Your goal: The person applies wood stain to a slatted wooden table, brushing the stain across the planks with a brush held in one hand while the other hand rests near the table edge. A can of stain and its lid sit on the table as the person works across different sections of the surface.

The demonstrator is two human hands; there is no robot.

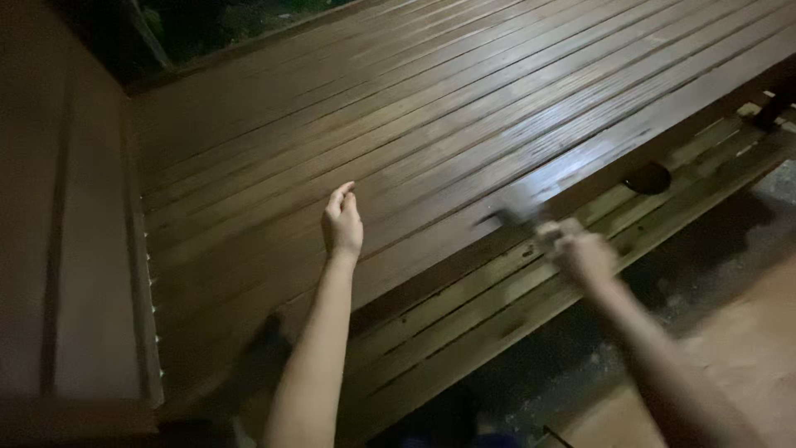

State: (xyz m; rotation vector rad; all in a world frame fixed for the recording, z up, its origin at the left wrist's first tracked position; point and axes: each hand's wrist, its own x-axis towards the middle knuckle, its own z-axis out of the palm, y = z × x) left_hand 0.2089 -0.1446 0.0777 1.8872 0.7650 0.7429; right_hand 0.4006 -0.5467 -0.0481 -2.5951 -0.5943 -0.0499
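Left hand (342,222) hovers empty over the stained deck boards (431,108), fingers loosely together, gripping nothing. Right hand (583,255) has its grip clamped on a blurry brush (507,214) at the dark deck's front edge. Looks like mid-staining; I'd guess the lighter unstained boards (497,307) below need an even stroke.

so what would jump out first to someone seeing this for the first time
The wide deck of dark brown stained wooden boards fills most of the view, gleaming where light hits near its right edge. Over it the left hand hangs empty with fingers loosely curled, while the right hand, at the deck's unstained front edge, grips a blurred brush-like tool. A small dark round object sits on the pale boards further right.
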